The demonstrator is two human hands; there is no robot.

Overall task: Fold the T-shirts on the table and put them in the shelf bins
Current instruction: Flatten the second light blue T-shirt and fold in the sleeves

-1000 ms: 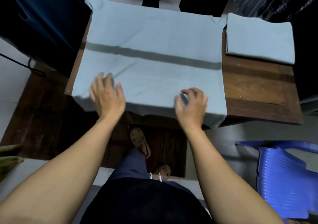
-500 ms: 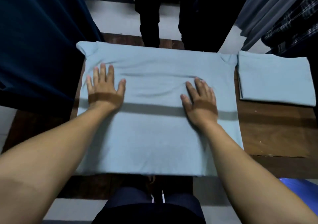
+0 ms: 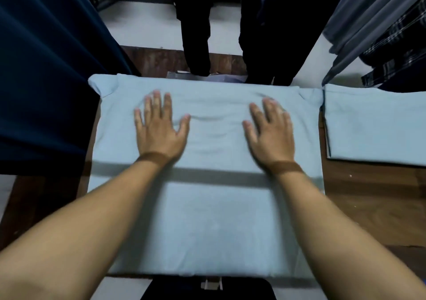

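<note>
Your left hand (image 3: 159, 129) and right hand (image 3: 268, 131) have slid up the T-shirt (image 3: 207, 207) — fingers flat, gripping nothing — smoothing it before the next fold.

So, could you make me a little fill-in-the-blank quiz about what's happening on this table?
1. The left hand and right hand both press ____ on the spread T-shirt.
2. The folded T-shirt lies to the ____ of the spread one.
3. Both shirts are light ____.
4. The table is made of ____.
Missing words: flat, right, blue, wood.
</note>
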